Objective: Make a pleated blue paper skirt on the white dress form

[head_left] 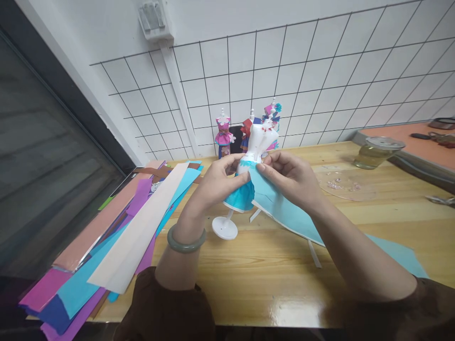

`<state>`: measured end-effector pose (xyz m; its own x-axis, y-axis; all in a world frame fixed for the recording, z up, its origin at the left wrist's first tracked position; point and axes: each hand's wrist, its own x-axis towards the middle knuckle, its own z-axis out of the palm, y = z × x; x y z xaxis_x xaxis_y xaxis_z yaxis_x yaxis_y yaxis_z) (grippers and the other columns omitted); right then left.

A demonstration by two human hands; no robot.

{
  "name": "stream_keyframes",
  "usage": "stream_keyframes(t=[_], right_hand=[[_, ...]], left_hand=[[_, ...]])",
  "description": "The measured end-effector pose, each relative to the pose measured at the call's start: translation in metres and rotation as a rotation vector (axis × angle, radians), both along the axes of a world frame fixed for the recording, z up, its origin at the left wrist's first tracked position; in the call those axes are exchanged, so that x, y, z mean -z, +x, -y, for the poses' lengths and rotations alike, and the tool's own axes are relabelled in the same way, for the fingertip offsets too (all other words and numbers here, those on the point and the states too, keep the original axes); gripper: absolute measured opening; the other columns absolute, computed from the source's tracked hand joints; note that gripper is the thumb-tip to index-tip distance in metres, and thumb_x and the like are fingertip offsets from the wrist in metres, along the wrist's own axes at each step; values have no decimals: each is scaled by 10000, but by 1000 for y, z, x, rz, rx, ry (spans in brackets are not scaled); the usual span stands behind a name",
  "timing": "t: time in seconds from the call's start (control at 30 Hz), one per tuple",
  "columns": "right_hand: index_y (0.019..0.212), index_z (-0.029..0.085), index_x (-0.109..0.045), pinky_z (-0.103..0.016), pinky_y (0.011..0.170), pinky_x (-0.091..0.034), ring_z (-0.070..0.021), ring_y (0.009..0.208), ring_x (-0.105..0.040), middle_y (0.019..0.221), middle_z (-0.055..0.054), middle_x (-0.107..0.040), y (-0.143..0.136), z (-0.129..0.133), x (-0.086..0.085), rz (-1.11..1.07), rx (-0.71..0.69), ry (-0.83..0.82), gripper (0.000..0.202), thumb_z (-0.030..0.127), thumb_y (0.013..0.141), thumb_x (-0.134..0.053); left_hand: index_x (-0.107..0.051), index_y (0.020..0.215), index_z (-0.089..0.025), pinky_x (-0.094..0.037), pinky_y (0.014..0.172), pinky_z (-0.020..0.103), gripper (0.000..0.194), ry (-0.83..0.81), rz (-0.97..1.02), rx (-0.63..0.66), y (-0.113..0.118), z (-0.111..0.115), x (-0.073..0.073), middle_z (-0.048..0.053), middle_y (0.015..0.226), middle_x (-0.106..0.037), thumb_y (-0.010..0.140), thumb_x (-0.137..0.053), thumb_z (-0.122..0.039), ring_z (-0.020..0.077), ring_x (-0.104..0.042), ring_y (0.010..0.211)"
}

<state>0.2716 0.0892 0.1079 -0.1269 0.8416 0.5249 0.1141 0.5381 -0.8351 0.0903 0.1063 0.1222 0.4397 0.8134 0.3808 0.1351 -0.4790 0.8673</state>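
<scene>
Brown sleeves (167, 310); hands (219, 183) gripping tilted white mannequin (260, 141) and pale-blue paper (280, 203), turquoise skirt (243, 196) flaring beneath.

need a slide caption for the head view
Left hand grips a miniature white dress form; right hand holds light-blue paper at its waist.

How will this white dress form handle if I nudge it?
The dress form would likely tip easily, being broad above a small round base. Its smooth, glossy surface may feel slippery. The long light blue paper held at its waist might drag on it.
</scene>
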Motion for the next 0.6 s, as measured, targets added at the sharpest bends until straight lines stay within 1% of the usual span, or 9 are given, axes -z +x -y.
stream_keyframes(t=[0.13, 0.3, 0.5, 0.6], right_hand=[[769, 206, -535, -266, 512, -360, -116, 598, -456, 708, -8, -523, 0, 1, 0, 36, 29, 0, 237, 420, 805, -631], [765, 208, -531, -265, 488, -344, -117, 580, -442, 685, -10, -509, 1, 1, -1, 70, 47, 1, 266, 453, 796, -628], [759, 206, -555, -269, 475, -341, -117, 565, -443, 661, -7, -512, 2, 2, -2, 122, 45, -13, 254, 446, 796, -629], [770, 201, -562, -265, 477, -333, -109, 557, -436, 662, 0, -510, 1, 2, -2, 128, 30, -11, 240, 431, 807, -621]], left_hand=[[-588, 1157, -185, -477, 818, 325, 375, -3, -8, -9, 0, 1, -1, 88, 1114, -636, 793, -608, -272, 211, -573, 1017], [-593, 1154, -184, -474, 843, 330, 374, -18, -1, 16, 0, 1, -1, 90, 1147, -630, 788, -612, -257, 213, -570, 1040], [-576, 1194, -197, -468, 858, 338, 397, -67, -13, 99, -6, 0, -4, 86, 1130, -638, 802, -593, -256, 222, -559, 1073], [-597, 1174, -201, -473, 841, 338, 355, -112, -11, 125, -9, 1, -8, 72, 1085, -651, 836, -541, -296, 219, -571, 1044]])
